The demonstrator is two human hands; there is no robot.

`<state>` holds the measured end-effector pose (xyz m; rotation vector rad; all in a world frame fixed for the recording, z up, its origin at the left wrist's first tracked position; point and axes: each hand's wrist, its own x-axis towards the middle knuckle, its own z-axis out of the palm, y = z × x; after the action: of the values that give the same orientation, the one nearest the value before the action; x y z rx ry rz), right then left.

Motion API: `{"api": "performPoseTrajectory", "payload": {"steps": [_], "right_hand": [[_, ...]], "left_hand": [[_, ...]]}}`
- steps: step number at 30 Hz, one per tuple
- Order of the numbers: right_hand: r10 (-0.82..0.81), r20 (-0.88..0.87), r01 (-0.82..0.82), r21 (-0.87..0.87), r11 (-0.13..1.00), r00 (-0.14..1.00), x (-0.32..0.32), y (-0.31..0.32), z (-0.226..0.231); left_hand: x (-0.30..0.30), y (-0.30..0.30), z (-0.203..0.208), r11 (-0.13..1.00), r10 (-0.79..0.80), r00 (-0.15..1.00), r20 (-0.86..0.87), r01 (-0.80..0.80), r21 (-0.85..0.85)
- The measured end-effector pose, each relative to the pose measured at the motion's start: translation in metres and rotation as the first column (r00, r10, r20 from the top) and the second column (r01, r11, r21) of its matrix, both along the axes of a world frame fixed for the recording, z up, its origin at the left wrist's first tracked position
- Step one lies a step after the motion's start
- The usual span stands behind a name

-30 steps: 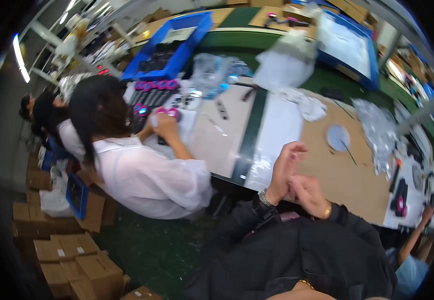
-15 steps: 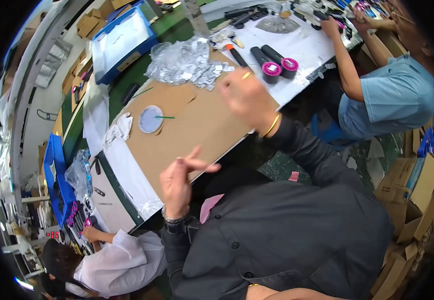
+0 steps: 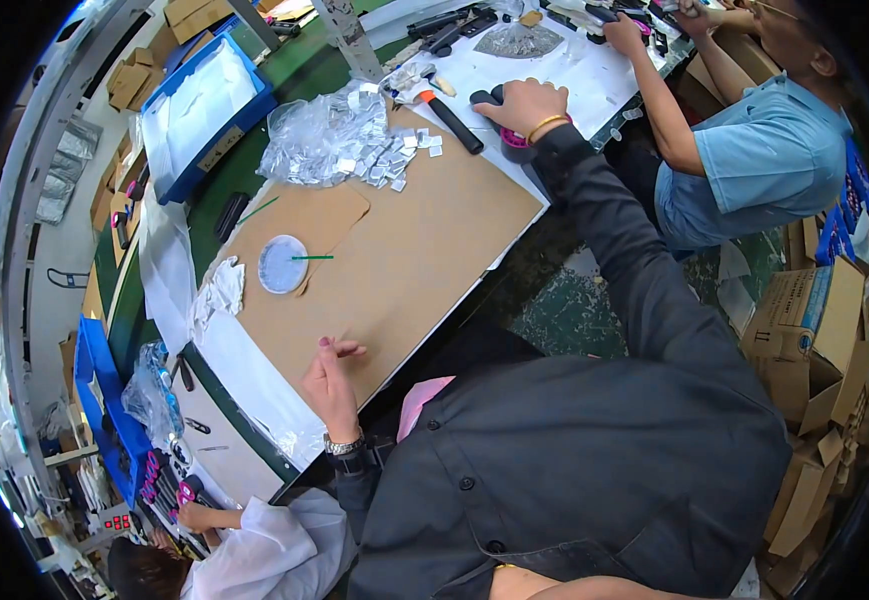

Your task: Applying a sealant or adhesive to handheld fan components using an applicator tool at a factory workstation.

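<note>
My right hand reaches to the far right of the table, its fingers closed over a black cylinder with a pink end. The hand hides much of this cylinder and of a similar one beside it. My left hand hovers above the near edge of the brown cardboard sheet, fingers loosely bent and apart, nothing in them. A round white dish stands on the cardboard with a thin green stick across its rim. Small silvery squares spill from a clear plastic bag.
A black tool with an orange end lies near my right hand. Crumpled white cloth rests at the cardboard's left edge. A blue tray stands beyond. One co-worker in light blue works at right, another in white at lower left.
My right hand has moved away from above the cardboard, out to the black cylinders. My left hand has drawn slightly down and left. The view has shifted a little.
</note>
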<state>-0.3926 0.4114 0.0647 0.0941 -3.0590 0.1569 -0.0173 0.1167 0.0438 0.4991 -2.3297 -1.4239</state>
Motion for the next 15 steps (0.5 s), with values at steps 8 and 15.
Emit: {"api": "performPoseTrajectory", "payload": {"steps": [8,15], "right_hand": [[-0.082,0.167,0.079,0.021,0.997,0.983,-0.039,-0.011,-0.03],[0.329,-0.113,-0.34,-0.099,0.935,0.937,-0.007,-0.01,-0.026]], "left_hand": [[-0.008,-0.008,0.002,0.979,-0.176,0.982,0.062,0.169,0.113],[-0.004,-0.005,-0.011,0.976,-0.218,0.976,0.025,0.217,0.016]]}}
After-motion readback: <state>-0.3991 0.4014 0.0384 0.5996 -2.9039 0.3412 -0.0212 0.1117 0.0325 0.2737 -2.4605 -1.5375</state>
